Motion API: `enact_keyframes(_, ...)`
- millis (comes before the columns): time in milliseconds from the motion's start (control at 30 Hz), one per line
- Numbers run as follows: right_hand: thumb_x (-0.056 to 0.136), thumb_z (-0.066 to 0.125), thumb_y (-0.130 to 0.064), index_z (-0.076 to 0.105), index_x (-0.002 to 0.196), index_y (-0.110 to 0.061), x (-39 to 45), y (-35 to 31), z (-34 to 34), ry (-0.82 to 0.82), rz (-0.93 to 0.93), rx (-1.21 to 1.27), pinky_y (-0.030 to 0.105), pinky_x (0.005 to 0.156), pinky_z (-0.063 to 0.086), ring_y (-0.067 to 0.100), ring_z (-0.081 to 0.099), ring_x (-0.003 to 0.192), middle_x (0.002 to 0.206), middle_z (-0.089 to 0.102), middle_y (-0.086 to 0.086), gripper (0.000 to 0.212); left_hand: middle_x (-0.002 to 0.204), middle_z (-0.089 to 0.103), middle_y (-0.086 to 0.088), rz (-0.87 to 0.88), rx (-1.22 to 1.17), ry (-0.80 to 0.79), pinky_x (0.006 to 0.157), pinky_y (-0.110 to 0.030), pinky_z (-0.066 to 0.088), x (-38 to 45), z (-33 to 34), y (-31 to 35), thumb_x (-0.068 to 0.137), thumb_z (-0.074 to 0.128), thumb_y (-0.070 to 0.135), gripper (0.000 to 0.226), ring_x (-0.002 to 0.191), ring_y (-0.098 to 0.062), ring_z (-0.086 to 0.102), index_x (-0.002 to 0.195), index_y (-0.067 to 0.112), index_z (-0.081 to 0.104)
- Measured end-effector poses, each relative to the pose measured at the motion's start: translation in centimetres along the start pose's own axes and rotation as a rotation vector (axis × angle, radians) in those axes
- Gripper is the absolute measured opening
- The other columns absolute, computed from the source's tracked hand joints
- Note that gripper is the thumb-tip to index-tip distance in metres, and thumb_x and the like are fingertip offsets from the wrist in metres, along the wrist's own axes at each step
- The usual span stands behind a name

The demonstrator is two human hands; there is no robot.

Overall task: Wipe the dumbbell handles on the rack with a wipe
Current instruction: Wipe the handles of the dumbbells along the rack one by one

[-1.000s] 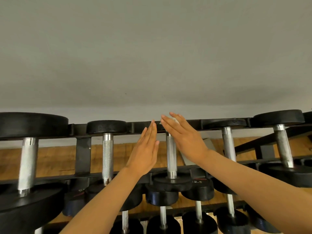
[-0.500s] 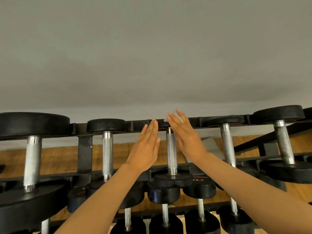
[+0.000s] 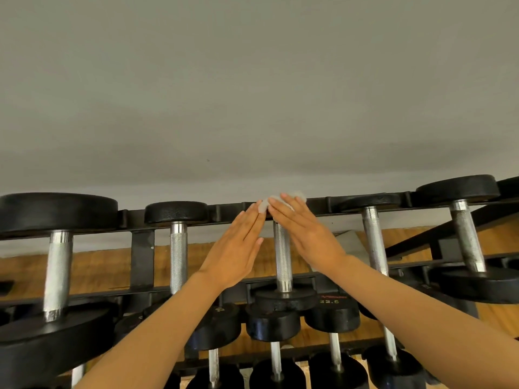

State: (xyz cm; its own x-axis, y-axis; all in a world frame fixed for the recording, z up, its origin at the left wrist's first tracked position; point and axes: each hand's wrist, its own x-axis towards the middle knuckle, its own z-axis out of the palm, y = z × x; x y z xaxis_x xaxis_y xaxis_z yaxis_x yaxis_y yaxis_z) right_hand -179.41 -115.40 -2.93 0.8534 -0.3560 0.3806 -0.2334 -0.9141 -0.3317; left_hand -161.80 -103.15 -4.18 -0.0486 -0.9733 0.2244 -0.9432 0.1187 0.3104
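Both hands (image 3: 276,240) flank the centre handle (image 3: 282,261), leaving a narrow gap. Neighbouring handle (image 3: 178,258) stands well left, another (image 3: 375,242) right; open passages lie between. The rack rail (image 3: 351,204) blocks travel beyond the fingertips.

Head camera, close above the rack (image 3: 351,202)

The one view looks forward and slightly down along both forearms at the rack, near enough that the fingers (image 3: 283,206) sit mid-frame; grey wall (image 3: 252,94) fills everything beyond the fingertips.

2 hands (image 3: 233,254), 1 wipe (image 3: 283,199) (crumpled), 1 rack (image 3: 142,256).
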Motion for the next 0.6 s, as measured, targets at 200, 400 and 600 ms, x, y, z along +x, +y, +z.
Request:
enact_keyframes(200, 0.092, 0.053, 0.01, 0.034, 0.148, -0.007, -4.3, 1.5, -1.7, 0.042, 0.101, 0.092, 0.022, 0.116, 0.025, 0.024, 0.027, 0.146, 0.157, 0.029, 0.01, 0.061, 0.161, 0.02, -0.016, 0.077, 0.088, 0.028, 0.123, -0.03, 0.0, 0.1, -0.5, -0.8, 0.109, 0.013, 0.03, 0.052, 0.149, -0.02, 0.014, 0.152, 0.002, 0.019)
enact_keyframes(400, 0.098, 0.046, -0.017, 0.05, 0.139, -0.006, -2.7, 1.8, -0.1, -0.258, -0.243, -0.018, 0.037, 0.118, 0.028, 0.023, 0.031, 0.144, 0.15, 0.042, 0.011, 0.043, 0.162, 0.015, -0.013, 0.189, 0.078, -0.022, 0.123, -0.025, -0.002, 0.8, -1.3, -2.1, 0.099, 0.034, 0.013, 0.058, 0.152, -0.015, 0.005, 0.154, 0.005, 0.019)
enact_keyframes(600, 0.098, 0.043, -0.021, 0.064, 0.126, -0.005, -0.1, 1.6, 0.1, -0.278, -0.325, -0.261, 0.038, 0.114, 0.032, 0.027, 0.05, 0.131, 0.132, 0.061, 0.013, 0.038, 0.163, 0.01, -0.005, 0.221, 0.064, -0.088, 0.121, -0.02, -0.005, 1.4, -1.8, -3.3, 0.095, 0.03, 0.01, 0.062, 0.15, -0.004, -0.006, 0.154, 0.012, 0.012)
